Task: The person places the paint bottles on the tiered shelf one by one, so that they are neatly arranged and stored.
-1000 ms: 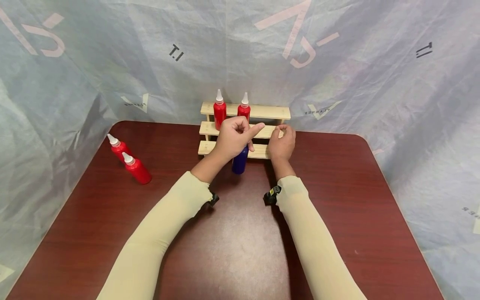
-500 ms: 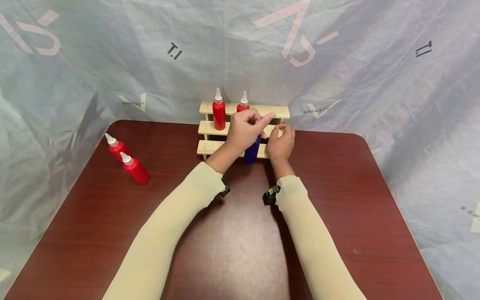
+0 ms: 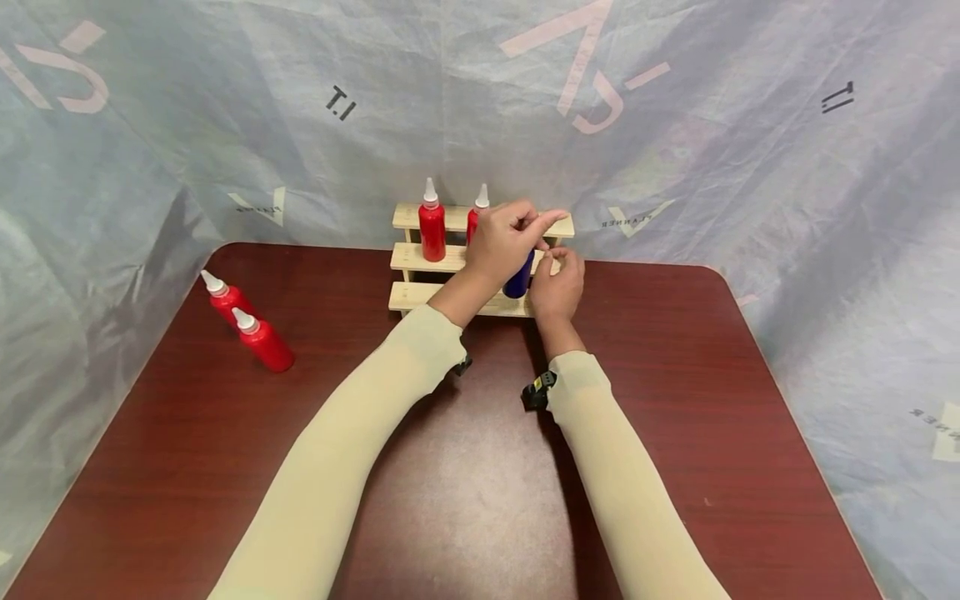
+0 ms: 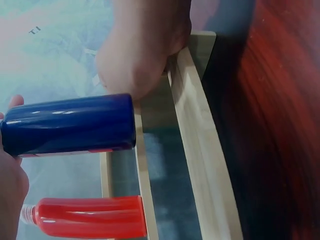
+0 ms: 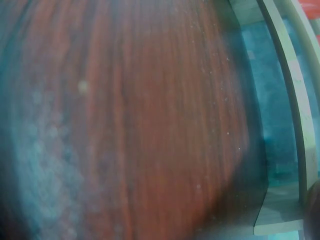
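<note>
Two sleeved forearms run up from the bottom of the frame over the dark red bench (image 3: 675, 400). Near centre, the right hand (image 3: 557, 283) grips the end of the wooden stepped rack (image 3: 420, 297) – fingers curled on its middle step. Just above, the left hand (image 3: 504, 237) grasps a blue bottle (image 3: 519, 278) at the rack's upper steps. Further back – two red bottles (image 3: 432, 227) stand upright on the rack; two more (image 3: 247, 329) stand at left.

blue bottle (image 3: 520, 279): glossy dark blue, upright, top hidden in my grip; lifted at the middle step | stepped wooden rack (image 3: 420, 295): three pale tiers at the table's far edge; my other fingers rest on its right end
</note>
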Tool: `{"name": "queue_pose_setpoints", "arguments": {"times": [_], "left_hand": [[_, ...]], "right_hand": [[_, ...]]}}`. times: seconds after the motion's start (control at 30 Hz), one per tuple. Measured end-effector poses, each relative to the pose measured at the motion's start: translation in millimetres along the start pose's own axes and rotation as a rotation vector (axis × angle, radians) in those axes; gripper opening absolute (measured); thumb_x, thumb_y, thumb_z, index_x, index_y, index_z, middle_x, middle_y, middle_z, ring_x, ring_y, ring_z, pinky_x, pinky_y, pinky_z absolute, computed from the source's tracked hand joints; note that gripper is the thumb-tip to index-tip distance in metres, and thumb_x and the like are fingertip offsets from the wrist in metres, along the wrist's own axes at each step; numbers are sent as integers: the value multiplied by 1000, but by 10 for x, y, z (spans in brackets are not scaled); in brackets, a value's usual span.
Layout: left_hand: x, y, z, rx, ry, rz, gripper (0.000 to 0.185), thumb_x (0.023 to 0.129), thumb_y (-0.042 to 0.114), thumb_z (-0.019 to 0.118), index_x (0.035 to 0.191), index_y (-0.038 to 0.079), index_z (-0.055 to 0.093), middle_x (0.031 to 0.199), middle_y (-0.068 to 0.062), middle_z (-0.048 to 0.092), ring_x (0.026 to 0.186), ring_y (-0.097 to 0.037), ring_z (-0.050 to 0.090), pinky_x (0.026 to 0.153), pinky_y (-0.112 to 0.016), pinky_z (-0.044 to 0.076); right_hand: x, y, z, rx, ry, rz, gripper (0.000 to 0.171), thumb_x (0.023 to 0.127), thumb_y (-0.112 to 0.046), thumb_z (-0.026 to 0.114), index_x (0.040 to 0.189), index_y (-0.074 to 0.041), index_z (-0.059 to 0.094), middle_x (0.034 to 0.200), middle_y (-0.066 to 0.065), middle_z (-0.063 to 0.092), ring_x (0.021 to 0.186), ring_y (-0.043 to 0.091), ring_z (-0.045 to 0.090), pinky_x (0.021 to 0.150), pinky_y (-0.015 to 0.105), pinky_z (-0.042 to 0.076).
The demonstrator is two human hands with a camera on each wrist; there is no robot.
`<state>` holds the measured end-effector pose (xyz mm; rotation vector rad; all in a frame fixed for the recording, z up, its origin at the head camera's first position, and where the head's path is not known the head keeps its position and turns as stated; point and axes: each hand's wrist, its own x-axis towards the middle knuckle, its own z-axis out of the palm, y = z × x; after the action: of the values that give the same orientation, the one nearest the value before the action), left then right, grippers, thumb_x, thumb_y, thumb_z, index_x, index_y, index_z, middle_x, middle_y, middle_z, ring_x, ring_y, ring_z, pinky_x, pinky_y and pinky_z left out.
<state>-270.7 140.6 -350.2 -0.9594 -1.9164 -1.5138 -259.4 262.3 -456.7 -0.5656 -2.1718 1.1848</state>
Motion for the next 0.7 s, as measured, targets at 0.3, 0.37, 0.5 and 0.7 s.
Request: {"name": "queue_pose_setpoints", "arguments": {"times": [0.3,0.37,0.5,0.7], "left_hand": [[122,-109,133,132,24,146,47,94,23,82,62,9,51,58,-7,60,61,-15,72,53,-18,34],[135,-131,166,156,33,164,46,95,23,81,63,8,52,58,-7,60,60,-16,70,53,-20,34],[162,-166,221,199,55,198,44,95,23,80,65,8,52,59,-7,60,59,-19,66,54,-23,35],[236,-179,282,229,16,157,45,98,25,77,68,7,50,65,-9,63,65,-20,68,55,-21,34]], "right_hand": [[-10,-19,-7,0,-12,4,24,104,-25,55,117,-6,65,127,19,61,123,38,60,110,49,47],[-12,-22,-6,-3,-14,2,24,105,-25,55,117,-6,65,128,19,61,123,38,60,110,49,47],[-23,-19,-2,-4,-20,3,23,106,-25,55,117,-7,65,129,18,61,125,37,60,111,49,47],[-20,-4,-6,-6,-13,7,23,106,-25,55,116,-6,65,130,17,61,126,35,61,110,48,48]]}}
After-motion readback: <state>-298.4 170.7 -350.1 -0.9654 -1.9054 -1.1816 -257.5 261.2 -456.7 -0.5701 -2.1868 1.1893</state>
